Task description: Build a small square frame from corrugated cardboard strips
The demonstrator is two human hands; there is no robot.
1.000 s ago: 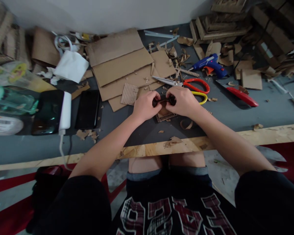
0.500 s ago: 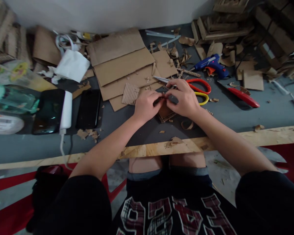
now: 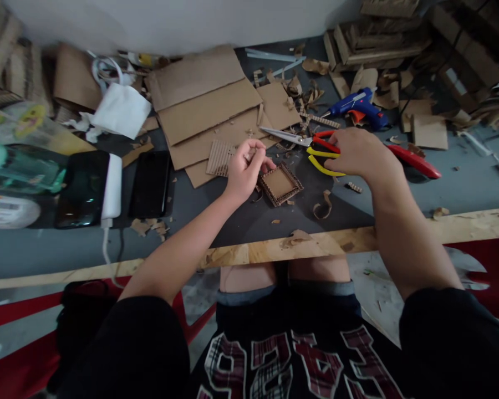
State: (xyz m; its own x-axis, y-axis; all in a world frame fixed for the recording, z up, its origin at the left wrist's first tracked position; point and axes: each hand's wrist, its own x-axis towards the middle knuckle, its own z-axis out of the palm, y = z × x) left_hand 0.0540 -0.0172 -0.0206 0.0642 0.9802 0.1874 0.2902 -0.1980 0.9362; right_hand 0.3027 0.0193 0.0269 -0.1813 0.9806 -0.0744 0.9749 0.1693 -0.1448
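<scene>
My right hand (image 3: 360, 152) has its fingers around the red and yellow handles of the scissors (image 3: 289, 136), whose blades point left over the cardboard scraps. My left hand (image 3: 246, 169) is closed, with thumb and forefinger pinched together; whatever may be between them is too small to make out. Just right of its fingers, a small square cardboard piece (image 3: 279, 186) lies on the dark tabletop, with a raised corrugated border along its edges. Behind the left hand is a ribbed cardboard patch (image 3: 220, 157).
Flat cardboard sheets (image 3: 208, 111) are stacked at the back. A blue glue gun (image 3: 360, 106) and a red-handled cutter (image 3: 416, 161) are on the right. Leftward lie a black phone (image 3: 149, 184), a white power strip-like bar (image 3: 112, 188) and bottles. Paper curls (image 3: 323, 206) litter the table.
My right hand has left the small square piece and moved right onto the scissors, whose handles have shifted and turned. My left hand has stayed near the piece, which is now uncovered.
</scene>
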